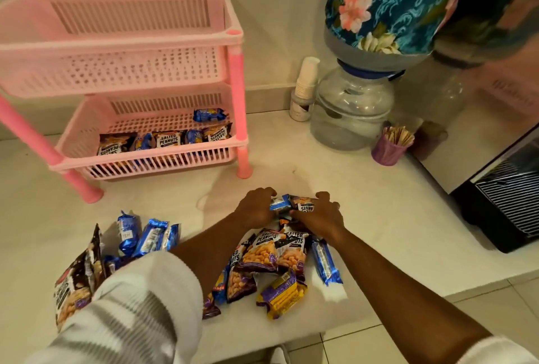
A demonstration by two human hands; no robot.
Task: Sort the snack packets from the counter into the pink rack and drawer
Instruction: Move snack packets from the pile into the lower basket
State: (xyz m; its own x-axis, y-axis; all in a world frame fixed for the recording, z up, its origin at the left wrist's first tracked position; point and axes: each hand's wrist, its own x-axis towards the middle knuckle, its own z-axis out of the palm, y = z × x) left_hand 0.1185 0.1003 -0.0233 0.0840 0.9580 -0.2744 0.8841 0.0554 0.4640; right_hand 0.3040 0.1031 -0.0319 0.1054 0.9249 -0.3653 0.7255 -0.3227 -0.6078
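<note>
A pile of snack packets [272,258] lies on the white counter [379,217] in front of me: salted peanut bags, blue biscuit packs and a yellow-purple pack [284,295]. My left hand [256,203] and my right hand [319,213] press from both sides on a blue pack [280,203] and a peanut bag [304,204] at the pile's far end. More blue packs [145,236] and a peanut bag [77,285] lie to the left. The pink rack [122,42] stands at the back left; its lower shelf [145,159] holds several packets, its top shelf none.
A water dispenser bottle with a floral cover [379,4] stands on its clear base [354,109] at the back right, with a stack of paper cups [306,77] and a purple cup of wooden stirrers [392,144] beside it. A black and silver appliance [501,188] stands at the right.
</note>
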